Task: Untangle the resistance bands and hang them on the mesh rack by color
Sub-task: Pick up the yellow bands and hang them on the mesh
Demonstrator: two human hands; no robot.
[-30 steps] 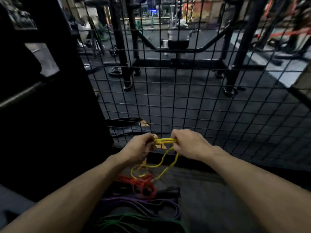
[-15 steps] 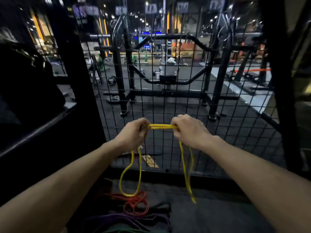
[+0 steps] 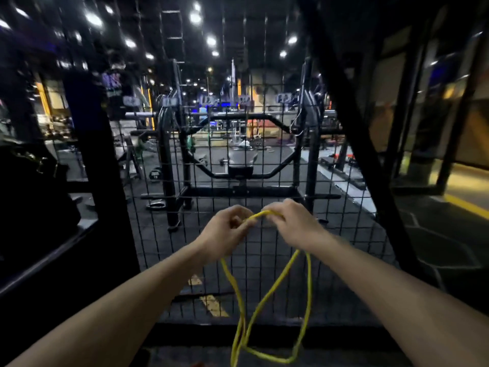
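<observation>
Where my fingertips meet, item one: my left hand (image 3: pixel 225 231), fingers curled closed, pinching the yellow resistance band (image 3: pixel 267 295) at its top. Item two: my right hand (image 3: pixel 288 223), fingers likewise curled in on the same band, just beside the left hand. A short arch of yellow shows between the two grips, bowed upward. The fingertips themselves are folded under, so exactly how each one presses the band I cannot tell.

Item three, the band below the hands: one strand drops from under my left hand, two from under my right. They cross low down and close into a loop near the bottom edge of the view. The loop hangs free in front of the mesh.

Item four: the mesh rack (image 3: pixel 264 160), a black wire grid, upright, directly beyond my hands. Whether the band touches it I cannot tell. A black base bar (image 3: pixel 264 337) runs along its foot, behind the hanging loop.

Item five: black upright posts (image 3: pixel 100 176) frame the mesh, left and right.

Item six, through the grid: a black gym frame (image 3: pixel 240 176) on dark floor, blurred, with ceiling lights (image 3: pixel 195 17) above.
</observation>
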